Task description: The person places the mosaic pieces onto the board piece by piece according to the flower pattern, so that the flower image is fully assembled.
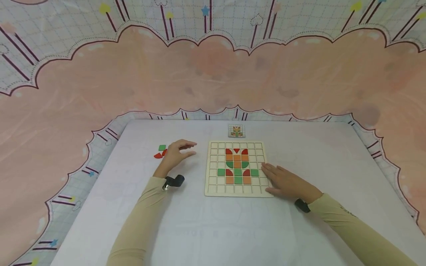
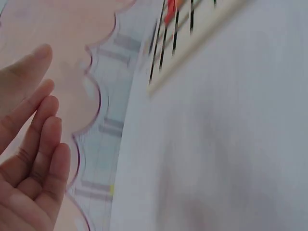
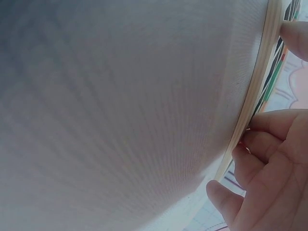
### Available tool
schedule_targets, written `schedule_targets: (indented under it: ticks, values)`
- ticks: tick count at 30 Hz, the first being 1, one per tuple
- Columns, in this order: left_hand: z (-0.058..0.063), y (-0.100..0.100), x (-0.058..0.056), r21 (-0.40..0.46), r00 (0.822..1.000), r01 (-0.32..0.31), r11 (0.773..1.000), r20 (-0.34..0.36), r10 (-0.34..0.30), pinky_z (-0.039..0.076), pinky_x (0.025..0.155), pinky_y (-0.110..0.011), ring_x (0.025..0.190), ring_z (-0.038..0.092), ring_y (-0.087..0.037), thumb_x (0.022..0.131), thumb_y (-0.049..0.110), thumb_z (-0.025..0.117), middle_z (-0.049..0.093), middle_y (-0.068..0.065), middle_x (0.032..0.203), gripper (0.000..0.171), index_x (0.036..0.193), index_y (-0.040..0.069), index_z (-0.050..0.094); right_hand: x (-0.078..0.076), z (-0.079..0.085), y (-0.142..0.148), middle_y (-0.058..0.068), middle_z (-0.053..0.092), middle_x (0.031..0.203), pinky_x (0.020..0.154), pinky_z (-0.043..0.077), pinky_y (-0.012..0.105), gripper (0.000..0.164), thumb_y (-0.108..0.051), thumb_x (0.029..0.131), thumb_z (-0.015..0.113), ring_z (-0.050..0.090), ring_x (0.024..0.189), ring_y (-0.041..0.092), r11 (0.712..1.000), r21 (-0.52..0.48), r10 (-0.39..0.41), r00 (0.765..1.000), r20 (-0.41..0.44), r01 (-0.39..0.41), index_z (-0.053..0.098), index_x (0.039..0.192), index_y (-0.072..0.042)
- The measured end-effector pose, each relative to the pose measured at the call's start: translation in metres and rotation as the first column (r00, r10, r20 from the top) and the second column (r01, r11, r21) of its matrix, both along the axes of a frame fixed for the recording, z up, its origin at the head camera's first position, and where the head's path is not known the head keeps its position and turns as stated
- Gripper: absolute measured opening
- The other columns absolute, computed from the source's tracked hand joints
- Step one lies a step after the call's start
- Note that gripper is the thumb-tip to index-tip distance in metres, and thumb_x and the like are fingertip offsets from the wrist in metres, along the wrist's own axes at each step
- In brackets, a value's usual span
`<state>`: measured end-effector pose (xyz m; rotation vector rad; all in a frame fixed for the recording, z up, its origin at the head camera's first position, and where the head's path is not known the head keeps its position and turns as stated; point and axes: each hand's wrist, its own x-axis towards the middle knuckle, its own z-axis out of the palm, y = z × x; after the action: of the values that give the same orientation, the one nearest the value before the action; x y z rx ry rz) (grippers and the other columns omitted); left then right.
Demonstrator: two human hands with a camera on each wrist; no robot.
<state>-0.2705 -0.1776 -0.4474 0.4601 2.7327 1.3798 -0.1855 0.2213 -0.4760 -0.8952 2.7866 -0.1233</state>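
Note:
A square wooden grid board (image 1: 209,166) lies flat on the table, with red, orange and green tiles (image 1: 237,165) set in a tulip-like pattern in its cells. My left hand (image 1: 176,153) hovers left of the board, thumb and fingers apart. Nothing shows between those fingers (image 2: 50,149) in the left wrist view. Beside that hand lie a green square tile (image 1: 162,147) and red rounded tiles (image 1: 158,156), one partly hidden by it. My right hand (image 1: 287,181) rests along the board's right side, fingers extended. The right wrist view has its fingertips touching the board's edge (image 3: 255,82).
Behind the board lies a small pattern card (image 1: 236,131) printed with a similar tile picture. A white cloth covers the table (image 1: 213,229). A pink patterned curtain (image 1: 213,77) stands beyond the far edge.

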Motion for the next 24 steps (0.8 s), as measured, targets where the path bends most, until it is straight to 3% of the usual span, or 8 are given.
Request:
schedule_targets:
  ticks: [6,11,14,24]
  values:
    - [0.001,-0.05,-0.007,-0.086,0.994,-0.097,0.992,-0.052,0.093,0.046,0.099,-0.044,0.11,0.056,-0.034,0.084,0.014,0.07,0.061,-0.019,0.118,0.036,0.117,0.003,0.063,0.0,-0.001,0.0,0.014,0.026,0.155,0.113,0.027,0.05,0.078,-0.044,0.09,0.057,0.026,0.143,0.029,1.0,0.0,-0.005,1.0,0.008,0.005,0.026,0.147,-0.002]
    - [-0.001,-0.079,-0.005,-0.127,0.981,-0.185,0.974,0.04,0.192,0.042,0.1,-0.049,0.117,0.051,-0.038,0.087,0.016,0.068,0.056,-0.021,0.125,0.04,0.123,0.003,0.06,0.0,0.001,0.0,0.014,0.026,0.155,0.113,0.027,0.05,0.077,-0.044,0.09,0.057,0.025,0.143,0.029,1.0,-0.004,-0.004,1.0,0.008,0.004,0.026,0.147,-0.002]
    - [-0.006,-0.091,-0.003,-0.173,0.965,-0.231,0.957,0.088,0.249,0.041,0.1,-0.05,0.117,0.048,-0.039,0.088,0.018,0.066,0.053,-0.021,0.127,0.042,0.125,0.003,0.058,0.001,0.002,-0.001,0.014,0.025,0.155,0.113,0.027,0.05,0.077,-0.043,0.09,0.057,0.025,0.143,0.029,1.0,-0.004,-0.008,1.0,0.013,0.008,0.025,0.147,-0.002]
    - [-0.02,-0.107,0.003,-0.309,0.938,-0.298,0.903,0.079,0.337,0.039,0.102,-0.051,0.116,0.048,-0.039,0.085,0.012,0.068,0.054,-0.026,0.127,0.038,0.12,-0.001,0.06,0.003,0.005,-0.002,0.015,0.026,0.154,0.113,0.027,0.05,0.076,-0.043,0.091,0.057,0.026,0.142,0.03,1.0,-0.006,-0.009,1.0,0.01,0.009,0.026,0.147,-0.001]
